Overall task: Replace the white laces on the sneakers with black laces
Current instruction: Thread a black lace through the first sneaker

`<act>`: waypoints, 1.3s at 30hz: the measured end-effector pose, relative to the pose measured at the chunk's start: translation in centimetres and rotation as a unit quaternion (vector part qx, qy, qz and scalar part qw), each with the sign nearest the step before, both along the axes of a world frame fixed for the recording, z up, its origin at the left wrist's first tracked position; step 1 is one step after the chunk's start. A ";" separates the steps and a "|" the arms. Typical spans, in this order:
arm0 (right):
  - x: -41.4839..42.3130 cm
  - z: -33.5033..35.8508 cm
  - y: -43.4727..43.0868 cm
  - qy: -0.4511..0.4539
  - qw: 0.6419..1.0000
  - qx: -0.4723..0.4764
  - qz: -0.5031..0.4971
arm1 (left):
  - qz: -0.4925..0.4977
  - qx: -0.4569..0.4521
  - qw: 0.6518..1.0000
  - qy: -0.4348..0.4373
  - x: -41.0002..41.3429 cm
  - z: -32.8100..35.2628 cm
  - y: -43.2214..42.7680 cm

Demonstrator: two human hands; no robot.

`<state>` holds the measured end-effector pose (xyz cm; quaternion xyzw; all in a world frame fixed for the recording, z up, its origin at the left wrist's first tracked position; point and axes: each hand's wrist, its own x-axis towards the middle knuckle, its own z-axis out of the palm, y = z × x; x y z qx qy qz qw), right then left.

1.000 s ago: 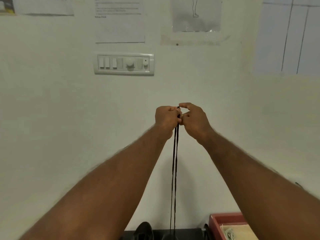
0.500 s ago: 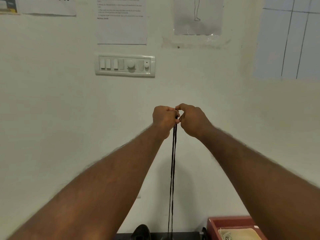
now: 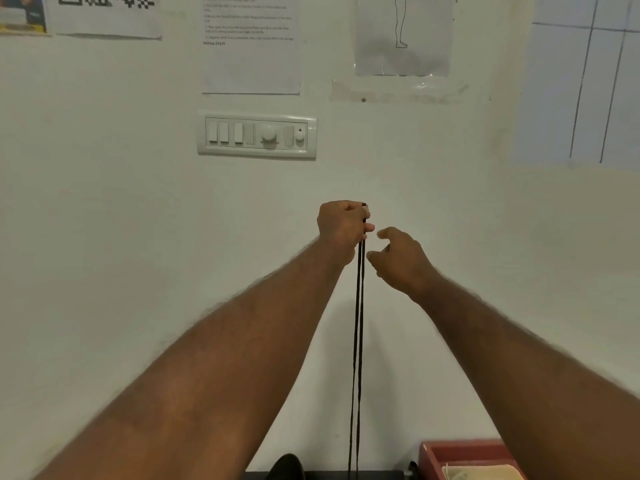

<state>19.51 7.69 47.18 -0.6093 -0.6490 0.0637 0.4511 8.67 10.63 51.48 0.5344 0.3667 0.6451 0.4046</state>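
While my left hand (image 3: 341,225) is raised in front of the wall (image 3: 104,220), its fingers (image 3: 367,227) are clenched around the top of the black lace (image 3: 358,341). A short tip of the lace stands out above the fist. From the fist two strands hang down straight, close side by side, to the lower edge of the view, where they reach the dark surface (image 3: 329,475); where they end I cannot see. My right hand (image 3: 398,261) is just beside the strands, a little lower than the left one. Its fingers (image 3: 384,233) are released and loosely bent, with the thumb pointing toward the lace, and they grasp nothing. Between the thumb and the strands there seems to be a thin gap.

Left of the strands, at the dark surface, a dark rounded shape (image 3: 287,467) is cut by the edge, and I cannot tell if it is a sneaker. At the lower right is a red tray (image 3: 460,452) with a pale cloth (image 3: 485,472) inside; my right forearm covers its right part. Both forearms hide much of the lower wall. On the wall above my hands a white switch panel (image 3: 256,135) is fixed. Higher up there are a printed sheet (image 3: 251,57), a sheet with a QR code (image 3: 107,15), a drawing of a leg (image 3: 403,36) and a pale board with ruled lines (image 3: 581,91).
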 end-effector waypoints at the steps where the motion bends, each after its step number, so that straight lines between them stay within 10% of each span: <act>1: 0.0 0.0 -0.2 0.016 1.000 -0.003 0.008 | -0.007 0.001 1.000 -0.008 0.1 -0.3 0.2; 19: -1.0 -1.4 -0.2 0.213 0.965 -0.069 0.137 | -0.063 0.040 0.996 -0.043 0.7 -0.5 1.0; 29: -0.4 -10.2 0.0 0.307 0.935 -0.119 0.129 | -0.097 -0.070 0.982 0.147 -2.5 -10.0 0.5; 33: 0.6 -14.4 -0.8 0.318 0.916 -0.231 0.077 | -0.059 -0.165 0.921 0.348 -5.1 -13.7 0.8; 36: 1.9 -15.9 -0.6 0.385 0.910 -0.153 0.020 | 0.164 0.045 0.867 0.468 -7.1 -16.2 2.0; 39: 2.8 -17.9 -1.9 0.366 0.929 0.046 -0.023 | 0.232 0.275 0.854 0.376 -8.7 -20.3 -0.3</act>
